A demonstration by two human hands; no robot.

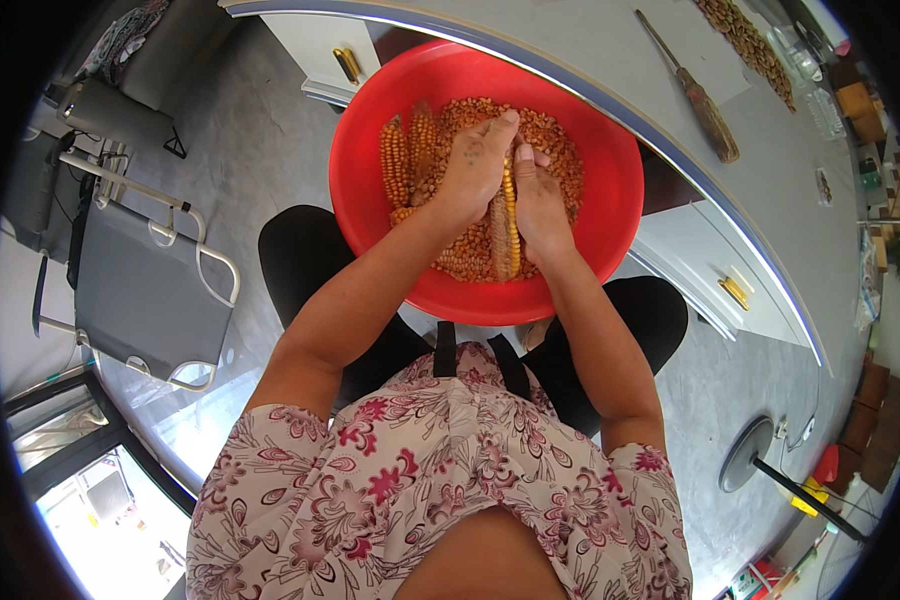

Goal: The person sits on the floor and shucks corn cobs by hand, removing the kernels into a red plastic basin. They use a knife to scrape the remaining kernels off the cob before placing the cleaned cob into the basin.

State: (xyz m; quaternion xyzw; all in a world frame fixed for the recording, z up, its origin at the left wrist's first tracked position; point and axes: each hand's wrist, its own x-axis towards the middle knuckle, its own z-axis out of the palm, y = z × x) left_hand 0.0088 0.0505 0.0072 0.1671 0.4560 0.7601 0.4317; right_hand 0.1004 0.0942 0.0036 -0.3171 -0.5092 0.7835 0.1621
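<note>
Both of my hands are over a red plastic basin [611, 225], closed around one partly shelled corn cob [504, 232]. My left hand [474, 169] grips its upper part from the left. On the cob's right side lies my right hand [541, 206], its thumb near the top beside the left thumb. A row of yellow kernels still stands along the cob, next to bare pith. Loose orange corn kernels [562, 154] cover the basin's bottom. Whole corn cobs [394, 161] rest against its left side, and another lies low among the kernels, partly hidden by my left forearm.
A counter [757, 172] curves past the basin's far and right sides, with a wooden-handled pointed tool [709, 116] and a heap of brown nuts or beans [750, 49] on it. A folding chair [154, 281] stands at left, a round stand base [747, 454] at lower right.
</note>
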